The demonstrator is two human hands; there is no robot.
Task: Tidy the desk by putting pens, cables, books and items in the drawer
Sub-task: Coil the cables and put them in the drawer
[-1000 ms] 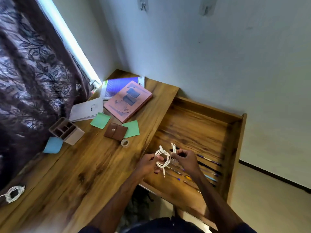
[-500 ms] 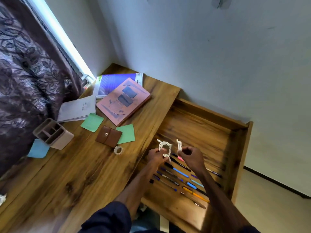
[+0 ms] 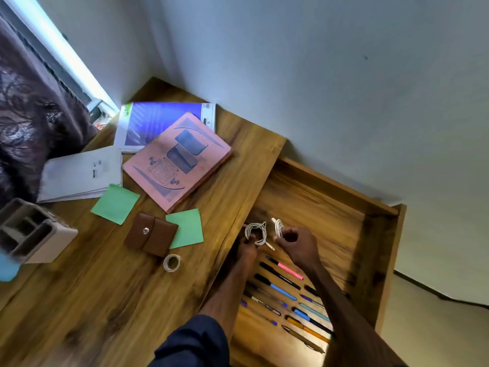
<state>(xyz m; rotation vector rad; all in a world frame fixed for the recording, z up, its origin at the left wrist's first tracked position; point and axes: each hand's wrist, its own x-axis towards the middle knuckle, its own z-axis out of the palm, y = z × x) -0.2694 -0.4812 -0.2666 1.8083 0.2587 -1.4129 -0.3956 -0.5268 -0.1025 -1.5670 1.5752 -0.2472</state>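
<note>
The drawer (image 3: 341, 187) stood open along the right edge of the table (image 3: 105, 300). Pens (image 3: 283, 288) lay side by side in its near half. A holder (image 3: 34, 234) stood at the table's left edge, just beside a blue note (image 3: 8, 270).

Over the drawer, just off the table's edge, the left hand (image 3: 247, 247) pinched a coiled white cable (image 3: 255, 231). The right hand (image 3: 297, 243), fingers curled, gripped a smaller coil (image 3: 277, 227) just beside it. Whether both belonged to one cable could not be told.

A purple book (image 3: 156, 123) lay at the table's far corner, with a pink book (image 3: 177, 157) overlapping it and a white booklet (image 3: 82, 176) beside them. Two green notes (image 3: 115, 203) flanked a brown wallet (image 3: 150, 234) mid-table, and a tape roll (image 3: 172, 262) lay near it. A dark curtain (image 3: 31, 115) hung at the left, and a pale wall (image 3: 317, 75) rose behind.
</note>
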